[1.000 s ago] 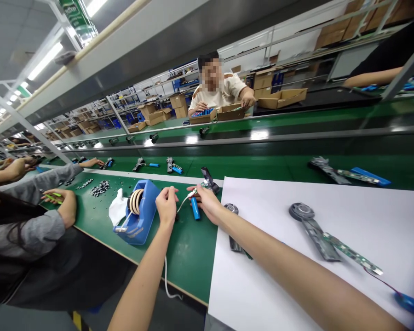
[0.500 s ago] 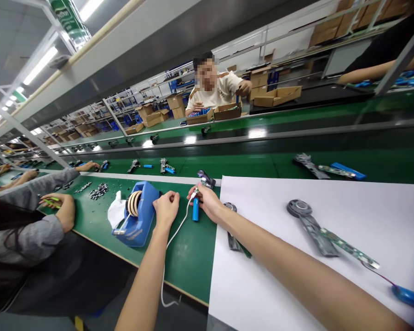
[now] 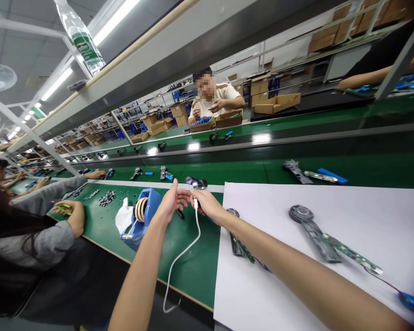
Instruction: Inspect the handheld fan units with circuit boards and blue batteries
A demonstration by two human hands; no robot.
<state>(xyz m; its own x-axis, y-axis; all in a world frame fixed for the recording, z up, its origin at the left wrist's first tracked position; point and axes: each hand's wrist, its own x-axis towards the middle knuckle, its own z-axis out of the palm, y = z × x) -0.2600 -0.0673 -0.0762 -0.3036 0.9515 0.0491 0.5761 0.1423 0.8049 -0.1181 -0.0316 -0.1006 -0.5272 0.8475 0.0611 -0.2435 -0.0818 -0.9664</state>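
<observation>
My right hand (image 3: pixel 209 204) is closed around a small circuit board, mostly hidden by the fingers, at the plug end of a white cable (image 3: pixel 184 250). Just beyond the fingertips is a dark, glossy device housing (image 3: pixel 197 183). My left hand (image 3: pixel 174 201) is close on the left, thumb raised and fingers stretched toward the plug. I cannot tell whether those fingers touch the board. A small black object (image 3: pixel 180 214) lies below the left hand. Part of a blue battery shows beneath the right wrist.
A blue tape dispenser (image 3: pixel 152 200) stands left of my left hand. White paper (image 3: pixel 283 294) at right bears a grey housing (image 3: pixel 313 234) with a wired board and blue battery (image 3: pixel 412 301). Past the table's edge runs a green conveyor (image 3: pixel 248 170) with parts. Co-workers sit opposite and at left.
My left hand has moved right from beside the tape dispenser and opened its fingers by the plug. The blue battery hanging below my right hand is now mostly hidden. The view has shifted slightly.
</observation>
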